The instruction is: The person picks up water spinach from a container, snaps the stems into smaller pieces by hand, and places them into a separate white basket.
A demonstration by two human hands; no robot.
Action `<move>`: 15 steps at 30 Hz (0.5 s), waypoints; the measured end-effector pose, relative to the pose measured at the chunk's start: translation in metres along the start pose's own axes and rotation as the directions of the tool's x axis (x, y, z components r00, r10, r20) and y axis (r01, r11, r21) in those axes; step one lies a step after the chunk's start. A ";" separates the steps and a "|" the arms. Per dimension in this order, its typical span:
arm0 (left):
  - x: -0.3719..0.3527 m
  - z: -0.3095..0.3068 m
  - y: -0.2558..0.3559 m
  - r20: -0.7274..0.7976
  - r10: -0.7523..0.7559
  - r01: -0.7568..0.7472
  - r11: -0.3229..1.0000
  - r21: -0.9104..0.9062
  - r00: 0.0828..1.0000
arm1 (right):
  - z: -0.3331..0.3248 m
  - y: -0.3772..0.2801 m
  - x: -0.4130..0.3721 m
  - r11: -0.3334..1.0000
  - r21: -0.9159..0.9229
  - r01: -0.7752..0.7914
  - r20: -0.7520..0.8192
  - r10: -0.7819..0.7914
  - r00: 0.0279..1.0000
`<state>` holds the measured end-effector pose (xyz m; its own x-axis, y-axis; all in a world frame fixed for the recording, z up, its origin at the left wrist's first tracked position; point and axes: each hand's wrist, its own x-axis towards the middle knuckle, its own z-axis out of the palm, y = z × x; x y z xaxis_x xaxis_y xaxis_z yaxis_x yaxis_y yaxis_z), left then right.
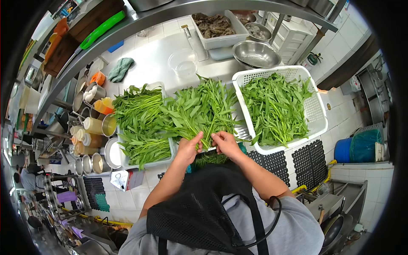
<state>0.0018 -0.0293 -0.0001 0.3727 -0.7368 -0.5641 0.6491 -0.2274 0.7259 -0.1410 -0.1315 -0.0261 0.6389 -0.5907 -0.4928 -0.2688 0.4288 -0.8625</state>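
Observation:
A loose heap of water spinach (199, 106), long green stems with narrow leaves, lies in front of me with its stem ends toward my body. At those ends my left hand (190, 148) is closed, thumb and fingers pinching stems. Close on its right, my right hand (226, 143) also pinches at the stems, fingertips together. To the left, more water spinach (142, 123) fills a pale plastic tub (169, 159). On the right, a white perforated basket (319, 111) holds cut or loose water spinach (276, 110). Below my hands, more greens (210, 158) show partly behind my cap.
A clear round container (182, 63), a green cloth (121, 70) and metal bowls (256, 54) stand on the steel counter. Sauce bottles (92, 125) and pots line the left. A steel shelf (178, 12) crosses above. Black mats (314, 163) lie on the floor.

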 end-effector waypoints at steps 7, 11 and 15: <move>-0.007 0.004 -0.003 -0.014 0.070 -0.069 0.994 0.084 0.997 | 0.012 0.004 0.003 0.978 0.208 0.020 0.040 -0.029 0.999; -0.008 0.001 0.000 -0.079 0.082 -0.073 0.992 0.104 0.993 | 0.004 0.003 0.003 0.970 0.228 0.078 -0.036 -0.071 0.997; -0.007 -0.005 -0.003 -0.001 0.091 -0.089 0.977 0.193 0.996 | -0.001 -0.003 0.006 0.961 0.267 0.071 -0.100 -0.046 0.994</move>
<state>0.0004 -0.0202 -0.0009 0.4307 -0.7538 -0.4963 0.4735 -0.2794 0.8353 -0.1373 -0.1371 -0.0268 0.5753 -0.6753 -0.4615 -0.0200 0.5525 -0.8333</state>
